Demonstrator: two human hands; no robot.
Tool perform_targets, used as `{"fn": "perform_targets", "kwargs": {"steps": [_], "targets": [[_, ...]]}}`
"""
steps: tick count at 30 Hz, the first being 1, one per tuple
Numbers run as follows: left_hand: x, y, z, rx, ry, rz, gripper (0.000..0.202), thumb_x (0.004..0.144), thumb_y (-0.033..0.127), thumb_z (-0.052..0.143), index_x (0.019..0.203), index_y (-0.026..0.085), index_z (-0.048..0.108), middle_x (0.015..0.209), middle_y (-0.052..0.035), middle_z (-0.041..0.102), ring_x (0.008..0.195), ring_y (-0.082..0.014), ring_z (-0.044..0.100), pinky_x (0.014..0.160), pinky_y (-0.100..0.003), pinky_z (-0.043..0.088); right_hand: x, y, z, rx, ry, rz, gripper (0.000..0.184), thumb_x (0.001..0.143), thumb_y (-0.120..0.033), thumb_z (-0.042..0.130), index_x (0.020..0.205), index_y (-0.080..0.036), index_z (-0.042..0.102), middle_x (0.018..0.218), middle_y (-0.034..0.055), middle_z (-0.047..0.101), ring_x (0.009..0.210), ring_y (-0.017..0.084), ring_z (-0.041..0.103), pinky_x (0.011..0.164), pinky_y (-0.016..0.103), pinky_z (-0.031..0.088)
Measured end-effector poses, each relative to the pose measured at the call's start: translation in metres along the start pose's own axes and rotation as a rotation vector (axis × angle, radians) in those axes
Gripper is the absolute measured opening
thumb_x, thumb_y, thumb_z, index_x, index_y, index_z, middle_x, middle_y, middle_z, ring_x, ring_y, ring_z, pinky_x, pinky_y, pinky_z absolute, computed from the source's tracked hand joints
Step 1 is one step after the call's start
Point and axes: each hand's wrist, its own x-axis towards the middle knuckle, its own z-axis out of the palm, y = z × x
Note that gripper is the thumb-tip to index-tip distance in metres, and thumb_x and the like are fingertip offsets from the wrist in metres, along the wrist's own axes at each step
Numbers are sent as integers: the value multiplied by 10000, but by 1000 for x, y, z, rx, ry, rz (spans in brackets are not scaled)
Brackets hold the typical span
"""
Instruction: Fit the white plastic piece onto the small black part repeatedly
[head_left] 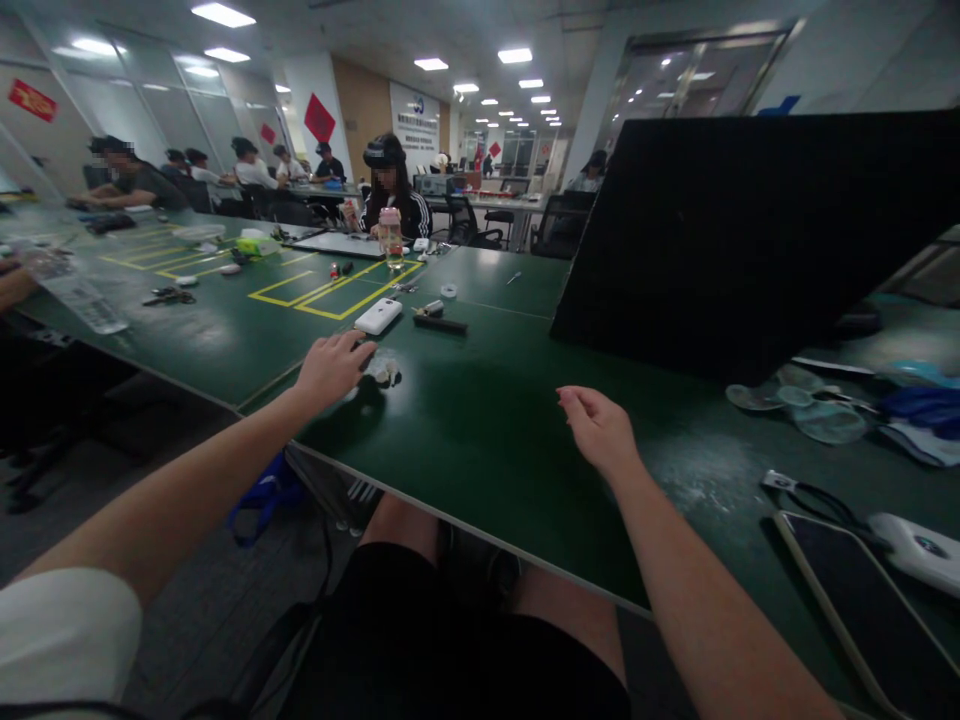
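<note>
My left hand [335, 368] is over the green table [480, 430] with its fingers stretched forward and apart, holding nothing that I can see. Just right of its fingertips lies a crumpled, pale translucent bit of plastic [385, 368]. Beyond the fingers is a white rounded device [379, 316] with a dark spot on top. My right hand [602, 428] hovers over the table further right, fingers curled in and thumb pressed against them. Whatever it may hold is hidden. A black stick-like bar [440, 323] and a small roll of tape [448, 291] lie past the white device.
A large black panel [735, 240] stands at the right. Near it lie clear goggles [825, 415], a phone [862, 600] and a white device with a strap [919, 550]. Farther off are a pink-lidded bottle [391, 238], keys [169, 296] and a seated person [397, 205].
</note>
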Motion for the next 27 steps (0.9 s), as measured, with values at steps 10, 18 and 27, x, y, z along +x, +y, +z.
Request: {"fn": "perform_targets", "kwargs": {"steps": [10, 18, 27], "targets": [[48, 32, 59, -659, 158, -618, 531, 939, 466, 561, 1372, 168, 487, 1293, -146, 657, 1170, -267, 640, 1019, -401, 485, -6, -15, -7, -81, -99, -52, 456, 1009, -573, 442, 1076, -220, 722, 1028, 84, 699, 896, 229, 651, 752, 367, 521], [70, 136, 64, -808, -208, -282, 551, 933, 503, 572, 1393, 213, 478, 1255, -141, 683, 1130, -276, 664, 1005, -424, 491, -8, -19, -8, -221, -312, 21, 444, 933, -618, 552, 1071, -236, 730, 1063, 63, 697, 892, 214, 649, 729, 349, 522], [66, 297, 46, -1629, -173, -440, 450, 943, 511, 581, 1283, 222, 530, 1054, -85, 689, 921, -195, 678, 878, -346, 535, -7, -17, 3, -433, -290, -4, 667, 727, -676, 758, 1227, -248, 653, 1129, 85, 679, 915, 263, 649, 686, 366, 520]]}}
